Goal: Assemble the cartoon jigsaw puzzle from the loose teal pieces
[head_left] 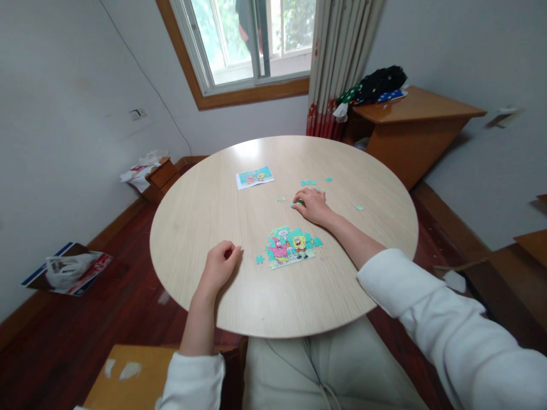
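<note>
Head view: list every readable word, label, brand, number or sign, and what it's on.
Flat panel on the floor: large pale letters on red, possibly "NS"; too blurred to be sure.
White bag by the left wall: red marks, unreadable.
Picture sheet and assembled puzzle: no text I can make out.

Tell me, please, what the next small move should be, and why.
Perhaps lift the teal piece with the right hand: that hand curls over it, and the joined puzzle has a jagged upper edge where pieces might fit.
</note>
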